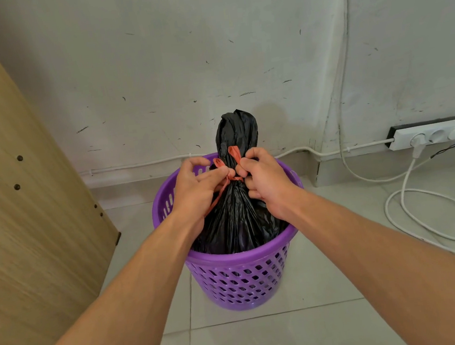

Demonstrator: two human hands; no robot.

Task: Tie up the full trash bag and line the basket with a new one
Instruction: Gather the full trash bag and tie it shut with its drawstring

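Observation:
A black trash bag (pixel 238 219) stands in a purple perforated basket (pixel 243 280) on the tiled floor. Its gathered neck rises above the rim, and an orange drawstring (pixel 230 173) is wrapped round it. My left hand (pixel 194 187) pinches one loop of the drawstring on the left of the neck. My right hand (pixel 263 179) pinches the other loop on the right. A loose orange strand hangs down beside my left wrist. No new bag is in view.
A wooden board (pixel 26 193) leans at the left. A scuffed white wall is close behind the basket. A white power strip (pixel 428 134) sits at the right, and its white cable (pixel 433 215) loops over the floor tiles.

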